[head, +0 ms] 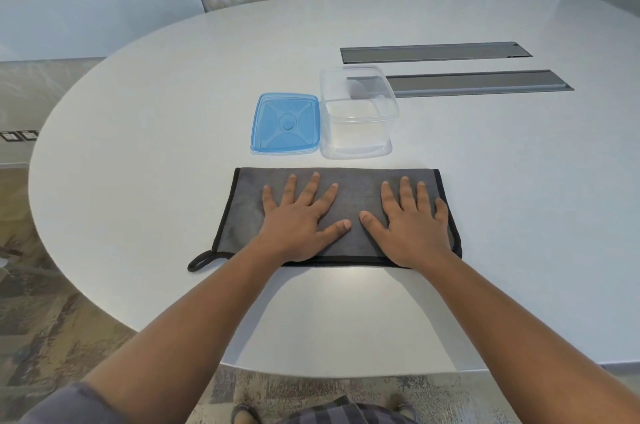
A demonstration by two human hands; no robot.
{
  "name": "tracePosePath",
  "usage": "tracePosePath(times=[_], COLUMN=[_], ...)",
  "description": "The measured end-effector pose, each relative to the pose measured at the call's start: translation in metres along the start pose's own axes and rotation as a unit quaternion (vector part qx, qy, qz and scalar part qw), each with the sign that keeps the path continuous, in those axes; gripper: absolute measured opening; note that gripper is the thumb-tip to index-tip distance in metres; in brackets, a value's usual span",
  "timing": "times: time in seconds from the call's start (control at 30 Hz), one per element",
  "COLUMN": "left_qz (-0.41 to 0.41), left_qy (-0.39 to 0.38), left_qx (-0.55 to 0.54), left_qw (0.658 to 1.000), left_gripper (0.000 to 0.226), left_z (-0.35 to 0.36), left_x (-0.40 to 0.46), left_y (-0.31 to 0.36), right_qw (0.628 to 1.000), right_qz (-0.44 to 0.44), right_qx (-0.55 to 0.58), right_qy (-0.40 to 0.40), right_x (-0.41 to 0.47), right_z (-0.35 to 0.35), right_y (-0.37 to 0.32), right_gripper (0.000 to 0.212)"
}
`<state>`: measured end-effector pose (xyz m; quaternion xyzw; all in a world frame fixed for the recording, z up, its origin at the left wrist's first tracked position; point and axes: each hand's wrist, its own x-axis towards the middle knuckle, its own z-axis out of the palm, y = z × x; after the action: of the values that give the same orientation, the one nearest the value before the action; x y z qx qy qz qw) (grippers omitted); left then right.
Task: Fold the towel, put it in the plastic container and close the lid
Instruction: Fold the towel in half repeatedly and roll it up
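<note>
Left hand (299,216) and right hand (414,219) lie flat, fingers spread, grasping nothing, on the folded towel (356,195). Container (358,112) stands uncovered; lid (285,124) rests beside it.

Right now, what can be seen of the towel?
The towel is dark grey soft cloth with black edging and a black hanging loop at its near left corner. It lies flat on the white table as a wide rectangle, apparently folded once. Left hand and right hand press on it, palms down, fingers spread. It lies just short of the container and lid.
</note>
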<state>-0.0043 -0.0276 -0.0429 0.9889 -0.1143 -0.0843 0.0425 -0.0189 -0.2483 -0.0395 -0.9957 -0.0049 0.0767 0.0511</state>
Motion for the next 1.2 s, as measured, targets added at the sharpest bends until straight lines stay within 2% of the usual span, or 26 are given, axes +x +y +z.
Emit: tracePosePath(times=[0.1, 0.43, 0.53, 0.63, 0.7, 0.77, 0.83, 0.93, 1.2], left_qz=[-0.056, -0.228, -0.258, -0.288, -0.304, -0.312, -0.313, -0.310, -0.286], left_qy=[0.008, 0.026, 0.063, 0.112, 0.116, 0.120, 0.126, 0.108, 0.050], left_qx=[-0.011, -0.084, -0.128, -0.213, -0.266, -0.294, -0.308, -0.315, -0.338], left_qw=[0.998, 0.970, 0.956, 0.927, 0.907, 0.896, 0.889, 0.891, 0.895], left_gripper=[0.091, 0.082, 0.080, 0.079, 0.072, 0.058, 0.045, 0.036, 0.034], left_z=[-0.001, -0.003, -0.010, -0.025, -0.033, -0.040, -0.046, -0.050, -0.057], left_x=[-0.005, -0.019, -0.020, -0.018, -0.016, -0.015, -0.013, -0.012, -0.013], left_y=[-0.010, -0.042, -0.047, -0.057, -0.066, -0.073, -0.078, -0.083, -0.087], right_qw=[1.000, 0.999, 0.999, 0.990, 0.956, 0.886, 0.837, 0.802, 0.775], right_qz=[0.016, -0.020, -0.025, -0.046, -0.048, -0.037, -0.029, -0.016, -0.013], right_qx=[-0.001, 0.001, 0.001, 0.098, 0.281, 0.462, 0.547, 0.597, 0.632], right_qy=[0.004, 0.028, 0.049, 0.093, 0.069, 0.029, 0.010, -0.007, -0.023], right_x=[0.002, 0.016, 0.018, 0.019, 0.015, 0.008, 0.006, 0.013, 0.016], right_z=[-0.002, -0.003, -0.005, -0.006, -0.010, -0.015, -0.019, -0.021, -0.021], right_y=[0.006, 0.032, 0.027, 0.005, -0.020, -0.048, -0.071, -0.090, -0.106], right_gripper=[0.090, 0.089, 0.086, 0.073, 0.066, 0.064, 0.065, 0.068, 0.070])
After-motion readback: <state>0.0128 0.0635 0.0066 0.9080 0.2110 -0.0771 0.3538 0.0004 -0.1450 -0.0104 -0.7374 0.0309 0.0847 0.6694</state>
